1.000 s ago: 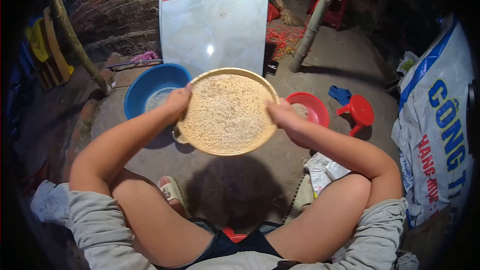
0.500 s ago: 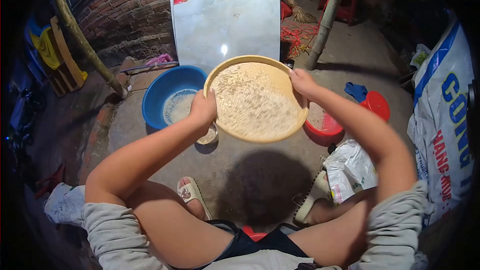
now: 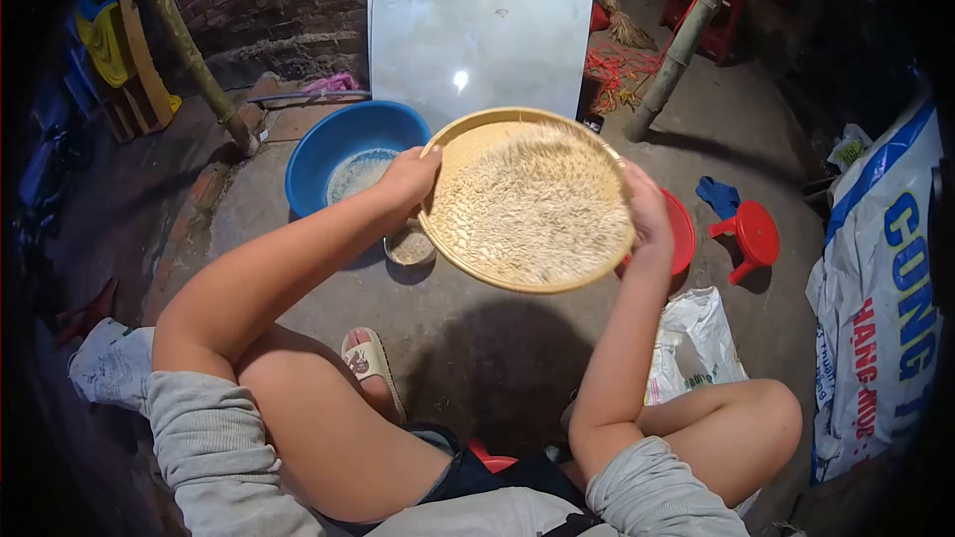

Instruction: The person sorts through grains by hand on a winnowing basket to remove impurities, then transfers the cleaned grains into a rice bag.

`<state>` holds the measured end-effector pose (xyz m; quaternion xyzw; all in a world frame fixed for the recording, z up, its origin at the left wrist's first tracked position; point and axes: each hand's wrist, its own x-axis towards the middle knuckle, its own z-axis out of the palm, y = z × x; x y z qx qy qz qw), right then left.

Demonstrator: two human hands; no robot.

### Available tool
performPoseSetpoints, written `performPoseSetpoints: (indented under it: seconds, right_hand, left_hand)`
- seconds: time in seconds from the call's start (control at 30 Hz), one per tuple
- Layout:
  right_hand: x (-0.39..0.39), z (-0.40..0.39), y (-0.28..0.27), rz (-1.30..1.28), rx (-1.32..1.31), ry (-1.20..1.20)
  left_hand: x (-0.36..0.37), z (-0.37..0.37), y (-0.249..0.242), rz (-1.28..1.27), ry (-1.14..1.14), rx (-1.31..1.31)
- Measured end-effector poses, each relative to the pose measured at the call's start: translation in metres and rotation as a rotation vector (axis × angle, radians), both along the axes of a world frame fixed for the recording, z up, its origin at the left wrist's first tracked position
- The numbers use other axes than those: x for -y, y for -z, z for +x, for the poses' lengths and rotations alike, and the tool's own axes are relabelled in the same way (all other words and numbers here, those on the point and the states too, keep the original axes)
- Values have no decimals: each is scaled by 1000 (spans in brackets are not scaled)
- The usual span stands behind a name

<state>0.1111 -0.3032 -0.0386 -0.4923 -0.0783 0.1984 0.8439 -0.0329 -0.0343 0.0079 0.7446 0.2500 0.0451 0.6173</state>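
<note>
A round woven winnowing tray (image 3: 463, 154) is held up in front of me, above the floor. Pale grain (image 3: 537, 209) lies across it, blurred by motion and thickest toward the far and right parts. My left hand (image 3: 411, 179) grips the left rim, thumb on top. On the opposite rim my right hand (image 3: 649, 207) is wrapped round the edge. Below and left of the tray stand a blue basin (image 3: 303, 174) with pale grain in it and a small bowl (image 3: 410, 245) of grain. A red basin (image 3: 682, 234) is partly hidden behind my right hand.
A red stool (image 3: 758, 234) and a blue cloth-like item (image 3: 716, 196) are on the floor at right. A white plastic bag (image 3: 696, 338) lies by my right knee, with a large printed sack (image 3: 875, 318) beyond. A white panel (image 3: 482, 30) leans at the back; a bamboo pole (image 3: 686, 45) stands beside it.
The tray has shifted slightly right, and the grain has moved toward its far right side. My right hand has slid down the right rim, its elbow dropping inward. The view has shifted too.
</note>
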Motion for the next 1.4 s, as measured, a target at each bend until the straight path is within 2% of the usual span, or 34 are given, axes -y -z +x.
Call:
performPoseSetpoints:
  seconds: [0.07,0.13,0.2,0.27,0.3,0.33,0.37,0.47,0.5,0.6,0.7,0.8,0.87,0.93,1.0,1.13,1.17,1.27,1.37,1.4]
  right_hand:
    - [-4,-2,16,-38,-5,-49]
    - [-15,-31,6,122,-27,107]
    - [-10,-37,3,186,11,105]
    - [-4,-27,-6,253,76,-14]
    - [-1,-18,1,183,27,-52]
    - [2,-19,1,184,25,-44]
    - [3,-21,-1,162,52,18]
    - [12,-32,-13,195,108,65]
    - [14,-27,-11,222,130,42]
    - [16,-16,-2,177,92,38]
    - [22,-29,-8,284,166,130]
    - [30,-16,-3,257,119,41]
    - [28,-16,8,209,145,85]
    - [23,-20,-4,165,180,121]
    - [27,-34,-14,299,197,101]
    - [15,-15,-2,157,98,51]
    - [19,-18,3,178,174,113]
    - [21,-36,-16,270,163,59]
    - [16,-18,12,177,82,28]
    - [11,-19,6,139,37,45]
  left_hand:
    - [-14,7,28,-70,-80,8]
    - [-10,7,13,-81,-130,99]
    - [-9,4,5,-40,16,347]
    - [-9,7,29,-7,-12,338]
    - [-12,10,48,-11,-53,204]
    - [-8,12,59,-16,-94,73]
    - [-5,14,70,-69,-134,135]
    - [11,12,30,31,-20,275]
    - [10,19,31,0,-6,367]
    - [18,24,39,-31,-88,260]
    - [16,30,32,45,-35,378]
    - [22,32,39,2,-5,431]
    - [26,32,44,-66,-73,361]
    - [29,32,26,-20,-43,421]
    - [31,24,20,58,11,490]
    - [24,21,36,-54,-74,366]
    - [21,25,34,-51,-74,377]
    - [20,18,22,85,-18,520]
    - [18,12,40,35,-85,388]
    - [20,12,38,-4,-126,347]
